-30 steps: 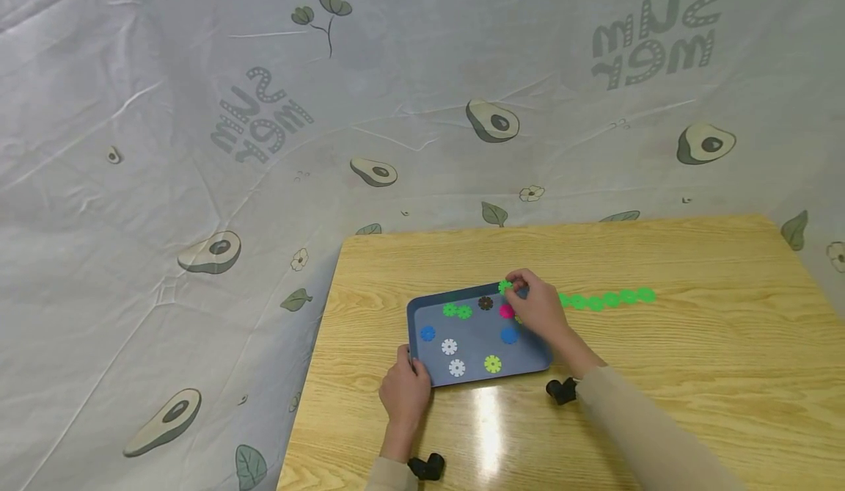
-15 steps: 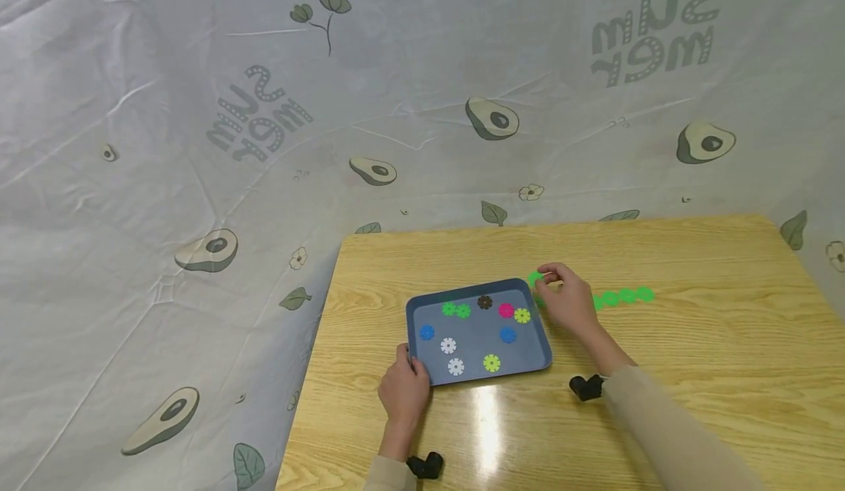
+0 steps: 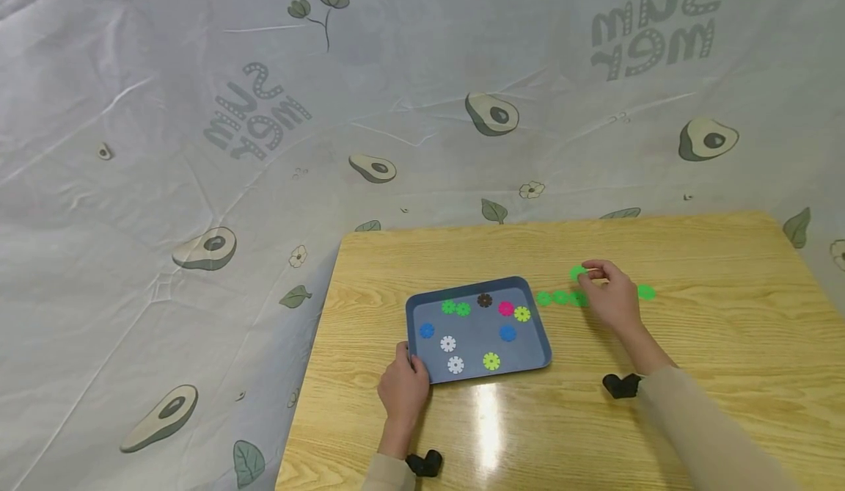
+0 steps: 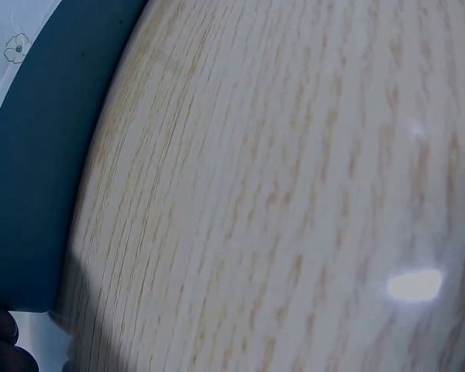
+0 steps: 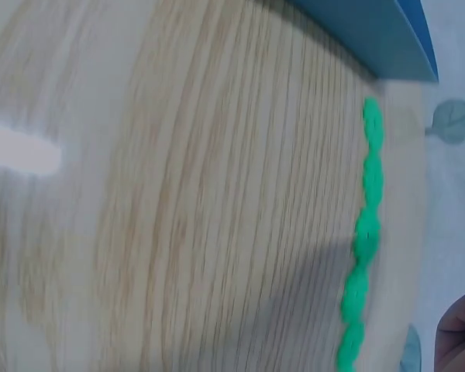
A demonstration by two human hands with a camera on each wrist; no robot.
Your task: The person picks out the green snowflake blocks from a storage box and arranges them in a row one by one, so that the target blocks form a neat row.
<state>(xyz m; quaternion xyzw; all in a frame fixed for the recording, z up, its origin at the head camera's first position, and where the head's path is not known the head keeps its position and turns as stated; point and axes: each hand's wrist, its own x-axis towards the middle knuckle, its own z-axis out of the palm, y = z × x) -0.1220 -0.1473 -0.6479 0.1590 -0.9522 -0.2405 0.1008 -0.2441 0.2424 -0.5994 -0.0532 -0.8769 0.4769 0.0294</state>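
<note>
My left hand (image 3: 403, 388) grips the near left corner of a blue-grey tray (image 3: 472, 370), its thumb by the rim. In the left wrist view, dark fingertips (image 4: 8, 353) show below the tray's wall (image 4: 46, 170). My right hand (image 3: 614, 296) pinches a green notched plastic disc (image 3: 577, 273) between thumb and fingers, right of the tray. Beneath and beside this hand runs a row of green notched discs (image 3: 560, 297), partly hidden by it. The right wrist view has the row (image 5: 372, 178) and part of that hand (image 5: 461, 333) at the right edge; the held disc is out of sight there.
Inside the tray lie two green discs (image 3: 455, 307), a brown disc (image 3: 485, 300), a pink disc (image 3: 506, 308), and blue, white and yellow ones. Everything rests on a wooden table (image 3: 726, 373). A patterned cloth (image 3: 422, 95) hangs behind and to the left.
My right hand has carried the green disc from over the tray's far right corner rightward, above the row. The left hand stays at the tray's corner.
</note>
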